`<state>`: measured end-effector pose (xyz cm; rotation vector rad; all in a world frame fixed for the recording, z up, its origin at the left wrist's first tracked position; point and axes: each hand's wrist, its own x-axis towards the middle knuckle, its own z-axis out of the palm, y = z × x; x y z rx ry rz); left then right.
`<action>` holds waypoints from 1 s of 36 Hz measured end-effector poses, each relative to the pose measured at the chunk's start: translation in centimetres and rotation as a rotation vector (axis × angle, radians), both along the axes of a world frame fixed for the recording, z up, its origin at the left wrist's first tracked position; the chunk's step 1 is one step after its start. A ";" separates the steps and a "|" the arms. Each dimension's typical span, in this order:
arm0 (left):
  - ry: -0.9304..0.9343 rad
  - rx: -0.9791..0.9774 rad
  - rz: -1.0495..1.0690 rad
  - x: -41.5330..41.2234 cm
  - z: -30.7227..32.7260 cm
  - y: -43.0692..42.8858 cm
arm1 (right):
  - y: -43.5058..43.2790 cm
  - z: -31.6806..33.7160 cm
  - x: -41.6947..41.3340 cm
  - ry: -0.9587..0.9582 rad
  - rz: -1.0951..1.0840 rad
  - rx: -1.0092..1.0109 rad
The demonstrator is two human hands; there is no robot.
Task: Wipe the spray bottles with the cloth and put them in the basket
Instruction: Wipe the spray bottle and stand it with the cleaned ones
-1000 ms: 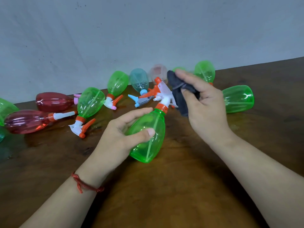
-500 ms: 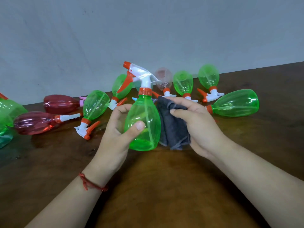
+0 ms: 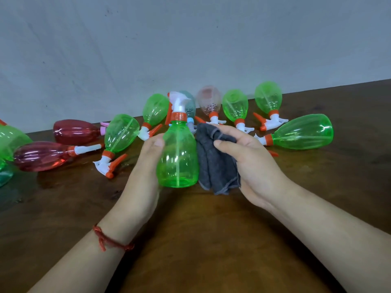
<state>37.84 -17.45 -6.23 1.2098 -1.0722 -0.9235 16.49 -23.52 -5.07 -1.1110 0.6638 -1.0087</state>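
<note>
Nearest, two bare forearms reach in over a dark brown wooden table (image 3: 201, 250), the left one with a red string bracelet (image 3: 110, 242) round the wrist. The left hand (image 3: 146, 166) grips a green spray bottle (image 3: 178, 159) from its left side: the thumb lies across the front near the shoulder, and the other fingers curl round behind, mostly hidden. The bottle is upright between the two hands, with a white sprayer head and an orange collar on top; whether its base rests on the table or sits just off it I cannot tell. The right hand (image 3: 256, 166) holds a folded dark grey cloth (image 3: 215, 166), thumb pressed on its front and fingers curled over its upper edge. The cloth lies against the bottle's right side. Beyond the hands, more spray bottles lie on their sides on the table. To the left are a tilted green bottle (image 3: 119, 134) with its orange trigger toward the viewer, a near red bottle (image 3: 42, 157), a far red bottle (image 3: 76, 129) behind it, and part of an edge green bottle (image 3: 10, 140). To the right lies a big green bottle (image 3: 302, 132), its neck just beside the right hand. Farther back, a row runs along the wall: a back green bottle (image 3: 155, 109), a bluish bottle (image 3: 189, 102) half hidden behind the held sprayer head, a pale pink bottle (image 3: 208, 100) and two further green ones. Behind everything stands a plain grey wall (image 3: 190, 39).
</note>
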 end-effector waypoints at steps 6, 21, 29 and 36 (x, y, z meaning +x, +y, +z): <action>-0.028 0.029 0.015 -2.7 0.9 2.7 | 0.6 0.7 0.0 -0.041 0.013 -0.017; 0.168 -0.115 0.059 -1.9 0.1 1.1 | 0.8 0.2 0.2 0.055 0.001 -0.077; -0.149 -0.142 0.100 -2.1 0.5 2.0 | 0.7 1.1 -0.3 0.027 -0.182 -0.308; -0.132 -0.156 -0.036 -2.9 0.8 2.6 | -1.1 3.1 -3.0 0.008 -0.618 -0.615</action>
